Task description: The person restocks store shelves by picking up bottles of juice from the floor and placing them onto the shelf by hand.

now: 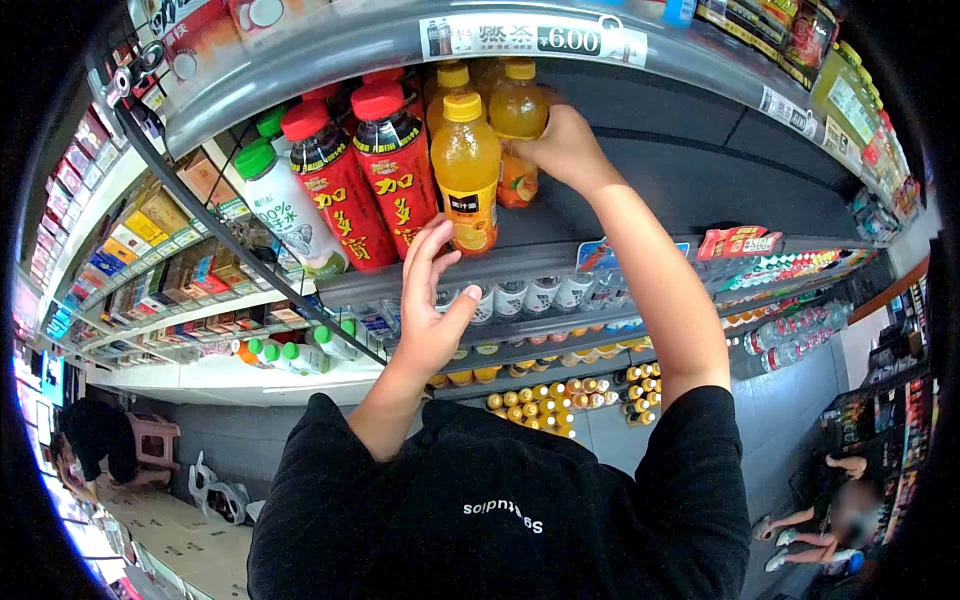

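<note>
My right hand (566, 150) reaches onto the black shelf and is wrapped around an orange juice bottle (519, 108) with a yellow cap, partly covered by the fingers. A second orange juice bottle (465, 160) stands upright at the shelf's front, just left of it. My left hand (430, 295) is raised below that front bottle, fingers stretched and thumb apart, with nothing in it. Its fingertips are close to the bottle's base; whether they touch, I cannot tell. To the left are red-capped herbal tea bottles (392, 165) and a white bottle with a green cap (290, 210).
A price rail (535, 40) marked 6.00 crosses above the bottles. Lower shelves hold clear water bottles (510, 300) and more drinks. Boxed goods (150, 225) line the left shelves. A person (95, 435) is at far left, another (850, 515) sits at far right.
</note>
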### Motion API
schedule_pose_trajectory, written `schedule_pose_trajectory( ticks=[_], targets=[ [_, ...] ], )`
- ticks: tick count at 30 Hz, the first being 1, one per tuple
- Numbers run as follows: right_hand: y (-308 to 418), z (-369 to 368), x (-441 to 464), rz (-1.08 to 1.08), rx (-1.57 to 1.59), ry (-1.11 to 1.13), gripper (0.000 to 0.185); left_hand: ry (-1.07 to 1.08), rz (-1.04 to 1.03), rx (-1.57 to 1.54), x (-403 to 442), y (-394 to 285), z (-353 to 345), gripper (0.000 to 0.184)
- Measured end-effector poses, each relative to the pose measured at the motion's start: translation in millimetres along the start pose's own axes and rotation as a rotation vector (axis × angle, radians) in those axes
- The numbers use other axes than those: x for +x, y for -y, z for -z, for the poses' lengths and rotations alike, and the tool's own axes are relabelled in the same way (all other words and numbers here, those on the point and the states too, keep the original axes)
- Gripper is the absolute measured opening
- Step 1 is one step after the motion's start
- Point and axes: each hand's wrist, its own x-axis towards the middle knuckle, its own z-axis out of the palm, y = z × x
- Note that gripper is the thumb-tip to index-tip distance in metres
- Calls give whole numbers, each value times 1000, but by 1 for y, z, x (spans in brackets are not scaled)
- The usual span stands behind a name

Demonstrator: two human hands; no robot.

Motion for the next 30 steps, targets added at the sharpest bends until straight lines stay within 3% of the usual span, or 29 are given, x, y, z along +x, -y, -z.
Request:
schedule_pose_trajectory(
  ticks=[4, 9, 13, 16, 18, 19, 22, 25, 30],
  targets=[
    [9, 3, 0, -65, -57, 70, 47, 20, 21, 8, -1, 1, 0, 64],
    [5, -1, 0, 22, 12, 34, 54, 38, 39, 16, -3, 3, -3, 65],
    [-10, -6, 1, 46, 19, -61, 44, 52, 47, 17, -3, 4, -5, 65],
    [-12, 0, -3, 67, 83, 40, 57, 44, 35, 18, -4, 5, -7, 61],
    [-28, 4, -12, -59, -147, -183, 74, 35, 31, 16, -7, 6, -6, 57],
    [-5, 16, -25, -151, -130, -177, 87, 85, 43, -21, -9, 7, -5, 53],
    [-15, 40, -62, -141, 112, -237, 69, 145, 94, -69, -18, 9, -9, 40],
    [-24, 53, -80, -198, 90, -166, 62, 269, 164, -38, -26, 21, -16, 34],
    [-44, 22, -66, -339, -107, 45, 73, 342, 164, -79, -24, 20, -36, 33]
  ],
)
